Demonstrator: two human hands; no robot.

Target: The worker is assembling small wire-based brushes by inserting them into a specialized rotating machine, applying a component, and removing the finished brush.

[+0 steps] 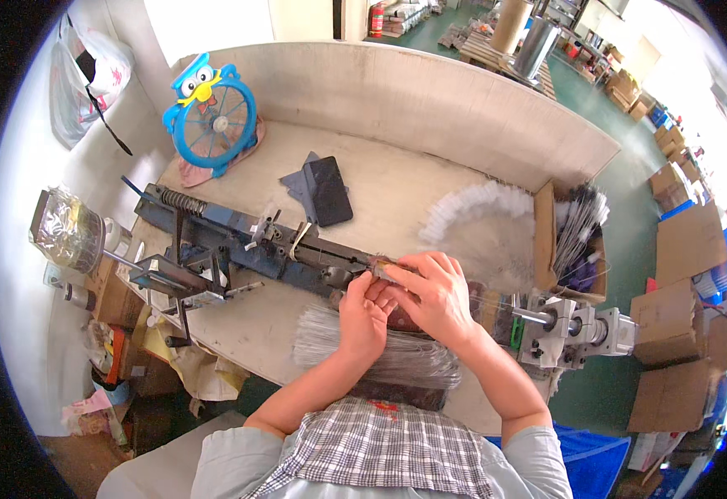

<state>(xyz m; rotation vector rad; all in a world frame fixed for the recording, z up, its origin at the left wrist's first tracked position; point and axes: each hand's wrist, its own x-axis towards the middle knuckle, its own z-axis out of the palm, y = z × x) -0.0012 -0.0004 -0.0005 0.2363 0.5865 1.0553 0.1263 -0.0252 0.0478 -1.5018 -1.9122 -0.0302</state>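
1. Both hands meet over the middle of the long blue metal jig (239,241). The left hand (363,316) is curled narrow, its fingertips pinched against the work, and the right hand (434,295) arches over it with the fingers bent down onto the same spot.
2. What they pinch looks like a thin wire with a small brownish tuft (388,268), sitting at the fingertips of both hands, just above the left thumb. Whether either hand fully grips it or only presses it I cannot tell, since the fingers hide most of it.
3. The tuft's long axis seems to run along the jig, from the far left of the hands toward the silver shaft assembly (567,328) beyond the right wrist, slightly downhill to the right in the picture. Which end leads is hidden.
4. Risk: the fingertips sit close to the jig's clamps, so a closing part could nip them.
5. Risk: the fine piece may slip sideways out of the pinch if the two hands pull unevenly, and skew off the jig's line.
6. Risk: the bundle of loose grey wires (380,349) lies directly beneath both wrists; a dragging forearm could scatter or bend them.
7. The dark phone (327,191) lies well beyond the hands.
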